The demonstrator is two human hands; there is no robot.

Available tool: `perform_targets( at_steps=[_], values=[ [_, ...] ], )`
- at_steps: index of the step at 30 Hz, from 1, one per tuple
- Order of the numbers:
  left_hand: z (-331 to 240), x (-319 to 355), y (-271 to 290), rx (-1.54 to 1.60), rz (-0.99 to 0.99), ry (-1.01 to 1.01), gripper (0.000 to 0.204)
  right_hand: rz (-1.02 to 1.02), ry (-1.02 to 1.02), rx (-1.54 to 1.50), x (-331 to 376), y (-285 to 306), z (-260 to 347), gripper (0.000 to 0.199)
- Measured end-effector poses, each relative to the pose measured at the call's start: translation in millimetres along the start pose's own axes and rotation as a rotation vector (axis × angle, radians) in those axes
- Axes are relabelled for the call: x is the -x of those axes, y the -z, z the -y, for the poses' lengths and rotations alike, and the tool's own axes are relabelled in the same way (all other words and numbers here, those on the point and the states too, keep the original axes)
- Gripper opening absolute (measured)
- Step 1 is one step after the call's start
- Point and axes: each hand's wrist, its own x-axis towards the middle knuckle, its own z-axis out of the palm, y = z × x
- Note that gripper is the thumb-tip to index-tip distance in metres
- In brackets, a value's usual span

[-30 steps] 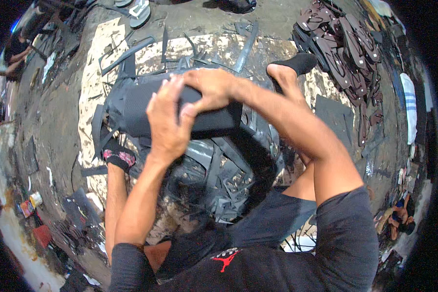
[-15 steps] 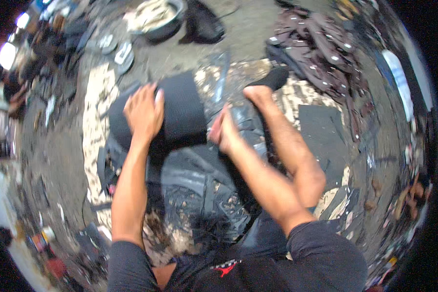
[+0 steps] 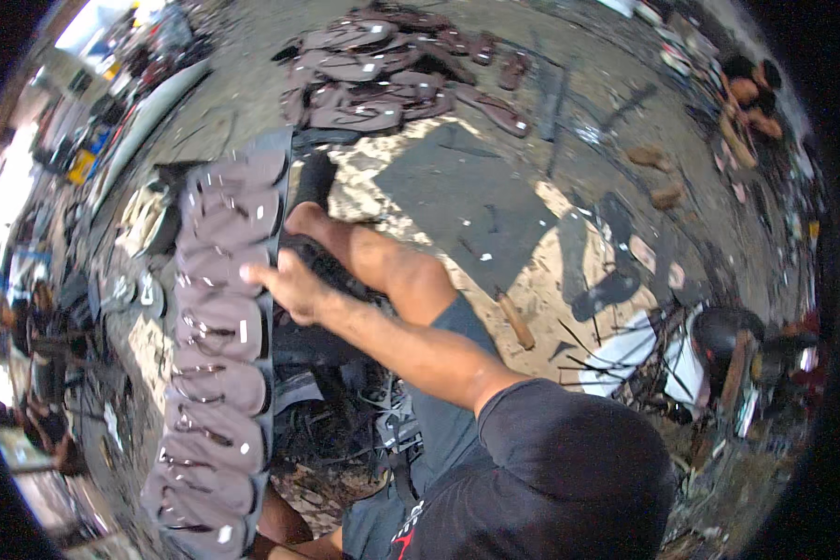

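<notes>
A long dark board (image 3: 276, 201) slants up along my left side. A column of several brown flip-flops (image 3: 219, 322) lies across its face, each with a thin dark strap, some with a small white tag. My right hand (image 3: 299, 287) is closed at the board's right edge, thumb laid over a flip-flop near the upper middle; its other fingers are partly hidden. Of my left arm, only a forearm (image 3: 317, 547) shows at the lower edge, beside the board's bottom end. My left hand's fingers are hidden or cut off there.
Brown flip-flops lie in a pile (image 3: 364, 84) at the far side. A dark flat sheet (image 3: 467, 201) lies on cardboard, with a wooden-handled tool (image 3: 515, 322) at its near corner. At right stand a white container (image 3: 616, 359) with thin black rods and a dark round bowl (image 3: 728, 331).
The view has turned to the right. A board with a row of flip-flops is now raised at my left, where both hands were around a dark ribbed sheet. My right hand now holds its edge.
</notes>
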Motion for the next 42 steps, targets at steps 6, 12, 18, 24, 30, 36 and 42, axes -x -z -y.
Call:
perform_targets(
  at_steps=[6, 12, 18, 24, 30, 36, 42],
  values=[
    [144, 19, 70, -1.217, -0.454, 0.718, 0.051, -0.109, 0.371, -0.073, 14, 146, 116, 0.049],
    [205, 45, 129, -0.929, -0.485, 0.806, 0.023, -0.812, 0.326, 0.257, 180, 374, 102, 0.044],
    [230, 57, 106, -0.926, -0.576, 0.768, 0.034, -0.616, 0.005, 1.192, 273, 379, -30, 0.051],
    [198, 60, 117, -1.377, -0.686, 0.766, 0.045, -0.627, -0.232, 1.022, 272, 322, 9, 0.021],
    [184, 99, 85, -1.61, -0.409, 1.104, 0.044, -0.211, -0.213, 0.711, 264, 177, 104, 0.033],
    [200, 106, 55, -1.537, -0.374, 0.971, 0.037, 0.303, -0.535, 0.71, 296, 69, 56, 0.048],
    [211, 96, 37, -1.163, -0.623, 0.852, 0.031, 0.487, -0.302, 0.934, 308, 69, 36, 0.042]
  ],
)
